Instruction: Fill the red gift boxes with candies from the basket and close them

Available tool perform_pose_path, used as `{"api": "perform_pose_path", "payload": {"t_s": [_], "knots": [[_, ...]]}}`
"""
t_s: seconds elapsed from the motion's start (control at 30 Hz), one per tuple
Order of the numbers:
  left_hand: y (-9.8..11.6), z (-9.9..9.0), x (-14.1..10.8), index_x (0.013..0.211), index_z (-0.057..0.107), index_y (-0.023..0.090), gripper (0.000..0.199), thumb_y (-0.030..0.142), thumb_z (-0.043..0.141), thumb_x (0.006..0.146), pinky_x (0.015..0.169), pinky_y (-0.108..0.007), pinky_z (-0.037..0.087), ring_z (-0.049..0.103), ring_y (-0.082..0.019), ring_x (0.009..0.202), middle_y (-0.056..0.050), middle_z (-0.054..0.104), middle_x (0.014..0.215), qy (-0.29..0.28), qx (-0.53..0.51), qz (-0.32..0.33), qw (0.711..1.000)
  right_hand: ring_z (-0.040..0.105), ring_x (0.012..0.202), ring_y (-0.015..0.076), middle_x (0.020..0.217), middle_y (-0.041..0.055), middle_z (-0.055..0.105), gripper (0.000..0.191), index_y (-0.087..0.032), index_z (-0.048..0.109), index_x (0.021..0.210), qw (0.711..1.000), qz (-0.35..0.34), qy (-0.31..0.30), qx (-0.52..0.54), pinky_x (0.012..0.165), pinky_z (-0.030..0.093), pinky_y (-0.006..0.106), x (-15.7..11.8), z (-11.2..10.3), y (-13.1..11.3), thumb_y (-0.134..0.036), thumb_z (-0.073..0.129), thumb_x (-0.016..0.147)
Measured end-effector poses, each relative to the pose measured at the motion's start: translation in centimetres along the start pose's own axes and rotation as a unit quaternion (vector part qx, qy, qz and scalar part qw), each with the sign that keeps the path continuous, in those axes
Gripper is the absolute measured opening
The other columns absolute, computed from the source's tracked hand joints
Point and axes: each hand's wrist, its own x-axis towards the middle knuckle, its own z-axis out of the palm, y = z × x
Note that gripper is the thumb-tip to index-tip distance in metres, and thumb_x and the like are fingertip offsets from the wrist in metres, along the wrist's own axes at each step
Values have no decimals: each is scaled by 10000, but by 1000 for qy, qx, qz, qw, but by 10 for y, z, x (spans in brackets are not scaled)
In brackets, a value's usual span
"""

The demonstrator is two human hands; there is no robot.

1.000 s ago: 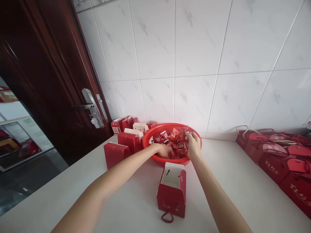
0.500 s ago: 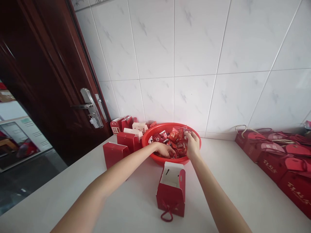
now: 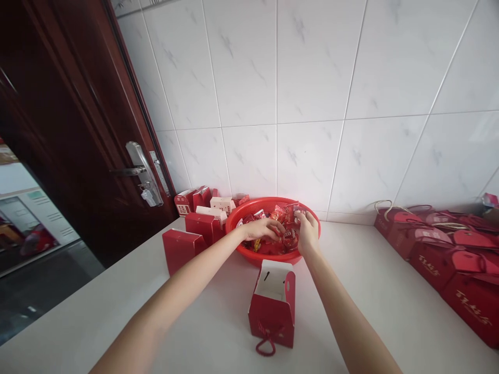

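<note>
A red plastic basket (image 3: 280,201) holds several candies in shiny red wrappers (image 3: 289,239). My left hand (image 3: 265,229) is over the candies inside it, palm down, fingers apart and nothing visible in them. At the basket's right side, my right hand (image 3: 307,228) has its fingers closed on a small wrapped candy (image 3: 299,212), partly hidden by the fingers. Just in front of the basket stands a red gift box (image 3: 272,317). Its top is open, the white inside shows, and a red cord loop hangs at its front.
Several red and cream boxes (image 3: 200,228) stand left of the basket. Along the right side of the white table (image 3: 218,322) are rows of red gift boxes (image 3: 436,265) with handles. A tiled wall (image 3: 312,156) rises behind; a dark wooden door (image 3: 78,130) is at left.
My left hand has lifted slightly from among the candies and its fingers have spread. The right hand stays at the basket's right side. The view has shifted a little.
</note>
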Motion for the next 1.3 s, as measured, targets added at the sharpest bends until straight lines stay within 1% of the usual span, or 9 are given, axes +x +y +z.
{"api": "perform_pose_path", "payload": {"t_s": [0.1,0.23,0.37,0.47,0.6,0.83,0.93,1.1,1.3], "knots": [[-2,-6,1,914,718,178,304,94,809,637,843,-299,537,689,-152,843,-13,709,859,94,-97,20,991,466,607,130,625,-43,527,207,-233,507,603,1000,-2,-8,7,556,429,258,0,0,1,-313,699,603],[1,-7,0,940,731,161,301,41,759,666,769,-255,546,680,-129,790,-20,720,854,150,-138,18,979,491,635,139,650,-37,549,198,-233,524,616,1000,-11,-14,13,579,450,264,1,-1,2,-318,703,605],[2,-7,-1,996,751,164,373,16,726,655,688,-227,541,691,-138,795,-51,756,937,152,-140,31,978,472,632,134,644,-41,528,215,-231,523,601,1000,-10,-14,8,570,442,258,2,-2,3,-328,714,604],[0,-8,0,1035,762,175,448,-4,718,627,684,-227,531,691,-139,774,-50,766,927,149,-128,48,979,476,638,140,648,-33,540,208,-232,539,601,1000,-11,-15,5,567,445,259,1,-1,3,-334,721,604],[-5,-11,1,974,776,174,398,8,711,618,762,-272,541,691,-148,779,-46,769,916,146,-119,63,980,492,650,149,644,-29,552,178,-235,564,609,1000,-10,-17,1,586,463,265,1,-1,3,-335,712,604],[-9,-13,2,887,801,175,364,14,646,600,828,-306,543,700,-179,888,-59,772,1082,152,-68,95,981,503,640,150,642,-34,564,180,-242,550,592,1000,-4,-30,3,584,468,273,3,-2,3,-319,712,610],[-9,-13,4,878,809,173,328,29,638,637,830,-322,550,702,-175,840,-62,780,1050,163,-66,93,980,504,649,156,644,-32,555,174,-247,547,587,999,-5,-32,-4,594,489,281,3,-2,3,-322,702,611],[-8,-12,4,867,809,162,300,52,636,648,797,-293,543,689,-161,817,-66,783,997,193,-65,85,975,516,665,169,667,-22,549,176,-256,550,609,999,5,-38,0,555,503,286,0,-2,1,-336,706,595],[-8,-12,3,1043,774,190,503,7,740,575,799,-292,534,679,-181,918,-38,760,942,210,-91,132,965,509,658,169,662,-19,531,183,-258,538,596,999,-2,-42,-10,558,502,295,-1,-2,1,-346,698,599]]}}
